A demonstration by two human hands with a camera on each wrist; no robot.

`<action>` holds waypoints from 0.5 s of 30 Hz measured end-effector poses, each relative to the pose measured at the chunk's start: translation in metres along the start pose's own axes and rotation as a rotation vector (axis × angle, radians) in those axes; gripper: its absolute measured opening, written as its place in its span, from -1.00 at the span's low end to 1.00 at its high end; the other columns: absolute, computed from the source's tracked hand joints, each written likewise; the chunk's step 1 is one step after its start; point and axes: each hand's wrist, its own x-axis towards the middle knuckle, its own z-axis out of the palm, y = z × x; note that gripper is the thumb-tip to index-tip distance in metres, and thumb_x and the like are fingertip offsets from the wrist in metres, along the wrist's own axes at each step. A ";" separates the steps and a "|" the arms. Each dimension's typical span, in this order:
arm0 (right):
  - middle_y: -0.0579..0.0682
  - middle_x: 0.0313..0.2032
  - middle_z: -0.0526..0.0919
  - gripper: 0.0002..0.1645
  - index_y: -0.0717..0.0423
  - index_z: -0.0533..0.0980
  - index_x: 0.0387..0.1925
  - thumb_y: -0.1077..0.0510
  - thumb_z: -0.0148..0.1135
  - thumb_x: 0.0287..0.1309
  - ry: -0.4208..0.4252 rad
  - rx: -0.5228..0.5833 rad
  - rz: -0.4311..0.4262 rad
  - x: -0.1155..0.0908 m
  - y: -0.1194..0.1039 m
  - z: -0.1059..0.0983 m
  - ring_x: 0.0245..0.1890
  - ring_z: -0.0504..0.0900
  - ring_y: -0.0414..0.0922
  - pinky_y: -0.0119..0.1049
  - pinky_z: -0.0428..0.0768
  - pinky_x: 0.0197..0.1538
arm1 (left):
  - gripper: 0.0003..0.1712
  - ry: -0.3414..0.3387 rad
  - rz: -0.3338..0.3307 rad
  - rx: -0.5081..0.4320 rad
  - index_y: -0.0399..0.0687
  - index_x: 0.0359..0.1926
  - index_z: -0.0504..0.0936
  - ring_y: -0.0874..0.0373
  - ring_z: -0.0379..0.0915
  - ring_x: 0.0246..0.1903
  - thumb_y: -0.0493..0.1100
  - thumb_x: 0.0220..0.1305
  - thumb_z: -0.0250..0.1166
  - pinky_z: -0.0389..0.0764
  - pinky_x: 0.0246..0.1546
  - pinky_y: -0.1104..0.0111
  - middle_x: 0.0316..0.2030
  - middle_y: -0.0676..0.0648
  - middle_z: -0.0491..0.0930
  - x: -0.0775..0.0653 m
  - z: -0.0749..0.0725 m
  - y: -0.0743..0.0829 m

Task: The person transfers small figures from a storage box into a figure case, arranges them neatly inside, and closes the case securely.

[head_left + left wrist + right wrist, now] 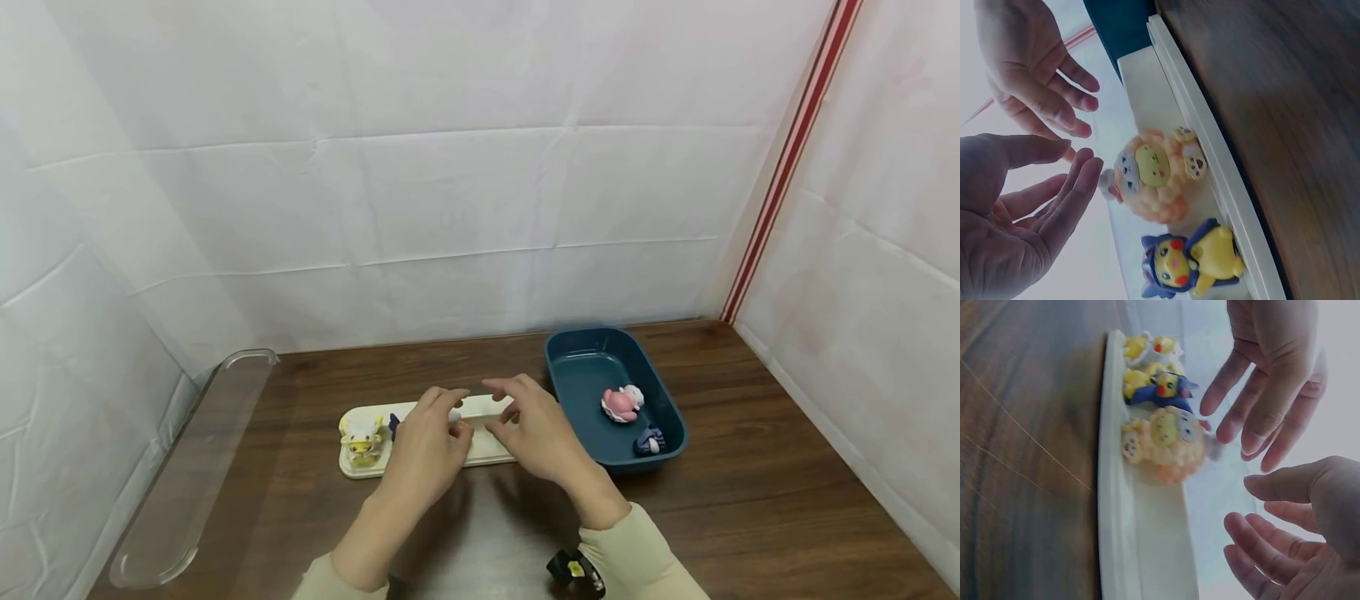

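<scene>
Above a long white tray (487, 451) are both of my hands, fingers loosely bent and nothing held. The left hand (429, 446) is nearest a peach fluffy figurine (1163, 178) with a yellow face, standing in the tray; in the head view it mostly hides this figurine. My right hand (542, 435) hovers over the tray's right part, fingertips facing the left hand's. Beside the peach figurine stands a yellow figurine in a dark blue hood (1188, 259). A yellow figurine with a white hat (362, 442) occupies the tray's left end.
Right of the white tray sits a dark teal bin (588, 379), holding a pink-and-white figurine (621, 404) and a dark blue figurine (650, 441). A long clear plastic cover (197, 467) lies on the left of the wooden table (750, 467). White sheeting (450, 200) rises behind.
</scene>
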 end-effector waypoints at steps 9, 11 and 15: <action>0.01 0.01 0.64 -0.36 0.00 0.54 0.32 0.20 0.48 0.21 0.048 -0.041 0.054 0.002 0.003 -0.018 -0.17 0.73 -0.15 -0.16 0.74 -0.10 | -0.51 -0.017 0.021 -0.075 -0.19 0.18 0.66 0.24 0.63 -0.38 -0.34 0.19 0.42 0.60 -0.39 0.49 -0.07 -0.12 0.67 0.008 0.008 0.012; -0.01 0.00 0.64 -0.37 0.01 0.54 0.32 0.19 0.48 0.21 0.054 -0.054 0.060 0.002 0.004 -0.021 -0.15 0.73 -0.14 -0.16 0.74 -0.09 | -0.51 -0.035 0.017 -0.092 -0.18 0.19 0.65 0.20 0.68 -0.34 -0.32 0.21 0.43 0.63 -0.38 0.48 -0.06 -0.12 0.66 0.010 0.009 0.015; 0.02 -0.01 0.65 -0.38 0.02 0.55 0.31 0.19 0.48 0.22 0.053 -0.067 0.073 0.002 0.005 -0.027 -0.13 0.72 -0.10 -0.13 0.73 -0.08 | -0.51 -0.056 0.016 -0.110 -0.18 0.20 0.64 0.16 0.74 -0.29 -0.26 0.23 0.46 0.66 -0.39 0.44 -0.07 -0.13 0.65 0.013 0.013 0.019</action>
